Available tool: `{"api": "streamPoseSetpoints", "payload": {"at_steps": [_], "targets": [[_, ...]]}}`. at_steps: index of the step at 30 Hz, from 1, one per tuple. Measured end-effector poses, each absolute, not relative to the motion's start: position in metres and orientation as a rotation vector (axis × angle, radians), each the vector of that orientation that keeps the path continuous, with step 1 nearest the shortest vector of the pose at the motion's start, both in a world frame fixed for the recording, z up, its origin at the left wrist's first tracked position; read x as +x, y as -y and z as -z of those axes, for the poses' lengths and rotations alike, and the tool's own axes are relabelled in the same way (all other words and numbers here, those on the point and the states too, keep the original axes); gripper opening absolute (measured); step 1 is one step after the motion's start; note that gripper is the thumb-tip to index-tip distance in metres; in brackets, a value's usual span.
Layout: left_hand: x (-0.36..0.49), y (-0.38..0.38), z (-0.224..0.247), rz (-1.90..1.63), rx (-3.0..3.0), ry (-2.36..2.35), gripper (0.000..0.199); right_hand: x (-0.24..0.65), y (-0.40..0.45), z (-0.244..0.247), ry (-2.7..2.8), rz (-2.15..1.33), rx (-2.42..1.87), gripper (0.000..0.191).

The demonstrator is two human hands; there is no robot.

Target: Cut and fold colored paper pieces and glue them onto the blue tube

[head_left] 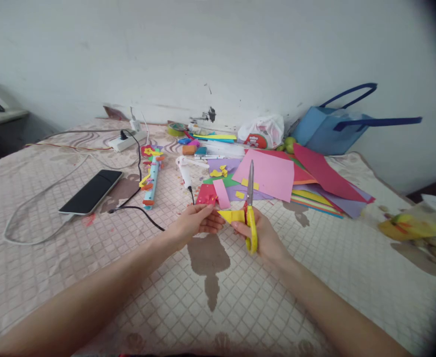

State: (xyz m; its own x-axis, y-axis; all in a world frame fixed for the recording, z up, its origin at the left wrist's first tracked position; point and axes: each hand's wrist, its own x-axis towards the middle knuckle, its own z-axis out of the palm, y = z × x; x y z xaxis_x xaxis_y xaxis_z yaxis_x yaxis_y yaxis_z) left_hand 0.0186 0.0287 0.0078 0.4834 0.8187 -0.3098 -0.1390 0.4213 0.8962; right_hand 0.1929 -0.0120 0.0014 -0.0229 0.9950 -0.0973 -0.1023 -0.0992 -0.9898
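Observation:
Yellow-handled scissors [251, 198] point away from me, upright in the picture, with their handles in my right hand [266, 235]. That hand's thumb and fingers also pinch a small yellow paper piece [234, 215], which tapers to a point on the left. Right at this tip is my left hand [199, 220], its thumb pressed toward the index finger and the other fingers loosely bent. What sits in the left pinch is too small to make out. Just beyond the hands lie a red paper piece [206, 192] and a pink strip [222, 194].
Coloured paper sheets [268, 173] spread at the right, before a blue bag [325, 130]. A white glue gun [184, 172], a decorated light-blue strip [152, 181] and a phone [92, 192] lie leftward. Cables run to a power strip [126, 142]. A plastic bag [414, 225] rests far right.

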Motion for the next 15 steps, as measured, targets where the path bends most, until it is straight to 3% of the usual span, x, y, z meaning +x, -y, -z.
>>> {"api": "streamPoseSetpoints", "payload": {"at_steps": [4,9,15], "targets": [[0.015,-0.032,-0.006,-0.705,0.951,-0.803,0.023,0.196,0.012,-0.004,1.08,-1.352,-1.219,0.03],[0.011,-0.037,-0.008,-0.751,1.077,-0.774,0.045,0.2,0.011,-0.004,1.064,-1.322,-1.234,0.027],[0.006,-0.041,-0.015,-0.94,1.253,-0.923,0.023,0.202,0.01,-0.003,1.075,-1.285,-1.193,0.026]]}}
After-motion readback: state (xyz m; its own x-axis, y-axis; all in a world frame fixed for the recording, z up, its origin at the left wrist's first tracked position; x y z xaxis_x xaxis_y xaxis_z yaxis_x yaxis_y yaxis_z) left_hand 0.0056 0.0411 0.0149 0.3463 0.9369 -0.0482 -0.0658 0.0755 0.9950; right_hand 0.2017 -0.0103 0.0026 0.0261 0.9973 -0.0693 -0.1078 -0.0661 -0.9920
